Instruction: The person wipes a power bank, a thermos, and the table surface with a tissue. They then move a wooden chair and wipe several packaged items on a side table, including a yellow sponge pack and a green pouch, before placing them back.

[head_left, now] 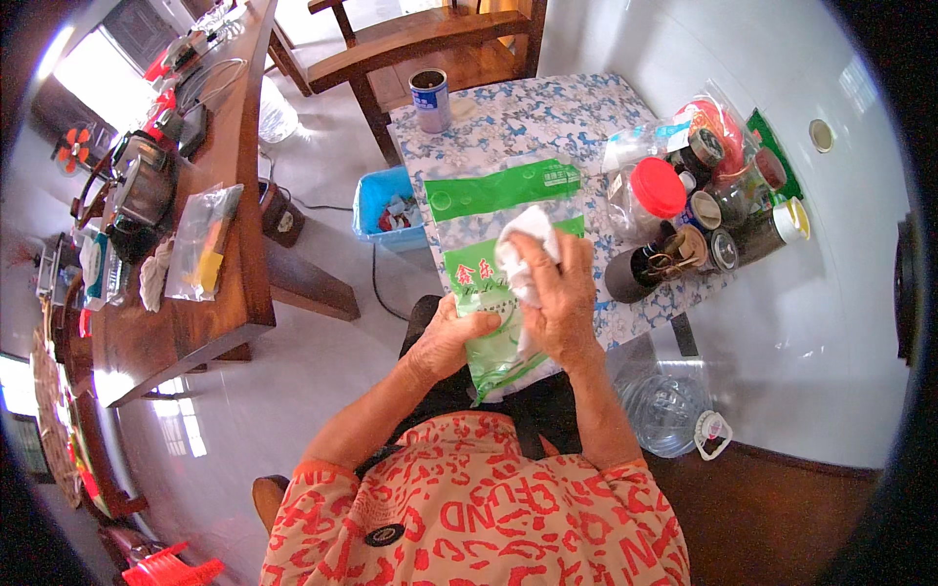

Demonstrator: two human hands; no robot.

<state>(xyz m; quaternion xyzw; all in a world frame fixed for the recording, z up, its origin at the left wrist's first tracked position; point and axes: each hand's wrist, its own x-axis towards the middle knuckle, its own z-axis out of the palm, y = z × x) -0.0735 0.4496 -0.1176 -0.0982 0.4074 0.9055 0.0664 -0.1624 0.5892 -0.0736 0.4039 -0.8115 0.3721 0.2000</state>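
While my left hand [449, 337] grips the bag [469, 260] at its left edge, my right hand [563, 293] clasps a cloth [512, 256] over it.

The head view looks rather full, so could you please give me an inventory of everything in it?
Plastic bag: one, green and clear, centre
Cloth-like wad: one, white, against the bag
Patterned table: one, white and blue, ahead
Can: one, blue and white, table's far left
Red-lidded jar: one, clear, table's right
Other containers: several, mixed colours, around that jar
Bin: one, blue, floor left of that table
Armchair: one, brown, beyond the can
Large bottle: one, clear, floor at right
Wooden table: one, brown, left
Pot: one, grey, on the wooden table
Assorted clutter: several, mixed colours, beside the pot, unclear
Shirt: one, peach and red, bottom
Left grip: one, bare, on the bag
Right grip: one, bare, on the wad
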